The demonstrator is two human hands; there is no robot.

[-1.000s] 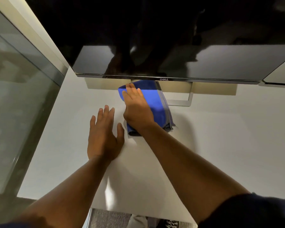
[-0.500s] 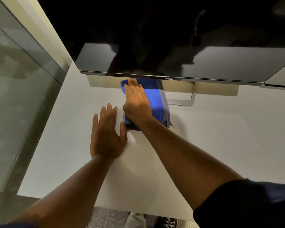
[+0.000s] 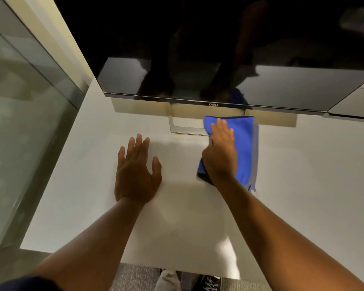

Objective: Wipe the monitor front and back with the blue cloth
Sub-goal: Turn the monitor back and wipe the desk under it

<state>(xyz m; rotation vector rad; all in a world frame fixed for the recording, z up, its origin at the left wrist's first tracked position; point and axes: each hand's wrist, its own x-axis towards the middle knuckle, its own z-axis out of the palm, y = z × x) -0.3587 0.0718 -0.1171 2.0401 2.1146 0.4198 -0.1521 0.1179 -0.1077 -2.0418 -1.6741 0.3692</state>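
- The monitor (image 3: 219,49) stands at the far edge of the white desk (image 3: 303,175), its dark screen tilted toward the camera and its silver stand (image 3: 185,129) resting on the desk below the lower bezel.
- At far left, a glass partition (image 3: 19,112) runs alongside the desk.
- The left hand (image 3: 136,173) lies flat on the desk, fingers straight and a little spread, holding nothing, near the stand's left part.
- The right hand (image 3: 221,152) presses flat on the blue cloth (image 3: 244,148), fingers extended over it rather than curled round it.
- The cloth lies on the desk under the monitor's lower edge, covering the right end of the stand base.
- Judging progress: the cloth is down at the base and desk, off the screen, and the back is hidden, so I cannot tell whether front or back has been wiped.
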